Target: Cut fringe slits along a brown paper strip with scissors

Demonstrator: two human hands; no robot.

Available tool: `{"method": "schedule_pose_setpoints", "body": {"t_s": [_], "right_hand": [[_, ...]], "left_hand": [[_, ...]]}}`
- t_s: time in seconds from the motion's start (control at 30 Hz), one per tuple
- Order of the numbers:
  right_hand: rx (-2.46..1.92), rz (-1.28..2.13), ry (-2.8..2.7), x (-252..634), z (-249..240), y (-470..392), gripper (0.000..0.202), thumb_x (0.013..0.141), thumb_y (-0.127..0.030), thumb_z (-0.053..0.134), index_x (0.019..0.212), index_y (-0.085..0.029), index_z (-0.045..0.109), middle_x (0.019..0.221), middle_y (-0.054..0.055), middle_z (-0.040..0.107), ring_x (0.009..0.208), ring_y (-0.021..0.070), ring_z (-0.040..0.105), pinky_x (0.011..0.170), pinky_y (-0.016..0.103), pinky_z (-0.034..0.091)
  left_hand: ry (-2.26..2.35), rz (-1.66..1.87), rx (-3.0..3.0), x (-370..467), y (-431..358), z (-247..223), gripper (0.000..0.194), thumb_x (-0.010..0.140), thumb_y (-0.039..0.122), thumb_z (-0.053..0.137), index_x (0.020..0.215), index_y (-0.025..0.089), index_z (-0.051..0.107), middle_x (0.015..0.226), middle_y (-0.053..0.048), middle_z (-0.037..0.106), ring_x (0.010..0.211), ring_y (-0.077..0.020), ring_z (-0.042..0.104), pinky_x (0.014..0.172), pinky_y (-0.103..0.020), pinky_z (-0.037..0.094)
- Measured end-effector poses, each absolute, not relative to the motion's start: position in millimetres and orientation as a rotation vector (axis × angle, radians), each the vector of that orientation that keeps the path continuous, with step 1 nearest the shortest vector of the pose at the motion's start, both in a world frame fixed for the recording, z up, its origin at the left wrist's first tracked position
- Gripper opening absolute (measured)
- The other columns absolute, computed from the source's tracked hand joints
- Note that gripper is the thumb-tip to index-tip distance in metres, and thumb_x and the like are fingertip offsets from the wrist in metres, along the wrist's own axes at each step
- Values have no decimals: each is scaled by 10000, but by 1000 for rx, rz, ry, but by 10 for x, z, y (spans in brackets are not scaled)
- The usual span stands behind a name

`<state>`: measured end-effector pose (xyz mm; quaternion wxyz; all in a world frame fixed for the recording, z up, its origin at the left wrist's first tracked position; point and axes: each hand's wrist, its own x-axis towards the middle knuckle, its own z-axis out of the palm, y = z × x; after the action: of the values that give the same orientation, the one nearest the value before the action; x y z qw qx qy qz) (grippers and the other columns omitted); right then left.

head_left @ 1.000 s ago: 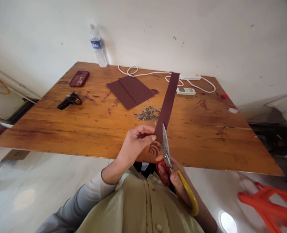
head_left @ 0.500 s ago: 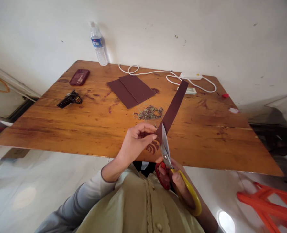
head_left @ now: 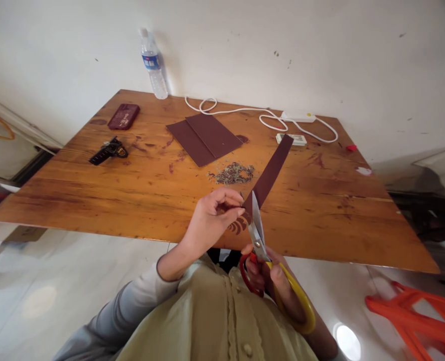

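Between the thumb and fingers of my left hand (head_left: pixel 218 215) is a long strip of dark maroon paper (head_left: pixel 271 173), slanting up to the right. Its near end shows curved cut-out slits below my thumb. My right hand (head_left: pixel 273 281) is closed through the handles of a pair of scissors (head_left: pixel 257 228) with one red and one yellow grip. The blades lie against the strip just right of my left fingertips; whether they are biting into it I cannot tell. Beyond my hands sits a small heap of paper clippings (head_left: pixel 233 173) on the wooden table (head_left: pixel 139 200).
Two maroon sheets (head_left: pixel 210 138) overlap behind the clippings. At left are a maroon phone (head_left: pixel 124 116) and a black hair clip (head_left: pixel 108 150). A bottle (head_left: pixel 154 70) stands by the wall. A white power strip (head_left: pixel 298 117) with cord lies behind; an orange stool (head_left: pixel 414 316) stands at right.
The far end of the strip has dipped lower and bends more. Both hands stay nearly in place, with the scissors still at the strip. The view has shifted slightly.
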<state>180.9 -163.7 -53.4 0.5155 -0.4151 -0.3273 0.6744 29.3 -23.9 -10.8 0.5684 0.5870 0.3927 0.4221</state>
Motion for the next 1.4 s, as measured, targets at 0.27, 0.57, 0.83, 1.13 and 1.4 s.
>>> {"method": "schedule_pose_setpoints", "body": {"t_s": [0.27, 0.57, 0.83, 1.13, 1.4], "right_hand": [[-1035, 1727, -615, 1831, -813, -1626, 666, 776, -794, 719, 1033, -180, 698, 662, -56, 433, 513, 94, 321, 456, 224, 260], [-1225, 1849, -416, 1902, -1008, -1741, 687, 810, -821, 654, 1062, -181, 660, 698, -39, 514, 510, 91, 404, 457, 210, 306], [-1250, 1839, -409, 1884, -1066, -1802, 725, 805, -836, 640, 1093, -172, 684, 696, -26, 539, 506, 107, 444, 438, 212, 325], [-1047, 1977, -243, 1894, -999, -1759, 740, 721, -848, 715, 1021, -173, 678, 674, -48, 463, 504, 74, 281, 448, 201, 189], [-955, 2075, -165, 1954, -1030, -1786, 725, 718, -832, 737, 1016, -173, 675, 663, -61, 435, 516, 72, 189, 442, 197, 131]], "left_hand": [[1013, 949, 1456, 334, -185, -374, 95, 749, 105, 681, 760, 190, 639, 745, 24, 657, 714, -117, 612, 693, -236, 482], [1205, 697, 1147, 401, -184, -714, 100, 724, 157, 693, 645, 180, 635, 603, 31, 621, 598, -129, 568, 613, -249, 444], [1199, 603, 1212, 347, -253, -709, 82, 688, 176, 661, 607, 186, 665, 612, 17, 658, 611, -140, 594, 614, -249, 459], [1190, 537, 1192, 341, -276, -766, 93, 720, 218, 665, 637, 180, 686, 625, 11, 662, 577, -132, 579, 585, -252, 449], [1202, 444, 1203, 346, -242, -705, 126, 731, 193, 653, 606, 182, 662, 541, 24, 612, 514, -129, 552, 540, -248, 430]]}}
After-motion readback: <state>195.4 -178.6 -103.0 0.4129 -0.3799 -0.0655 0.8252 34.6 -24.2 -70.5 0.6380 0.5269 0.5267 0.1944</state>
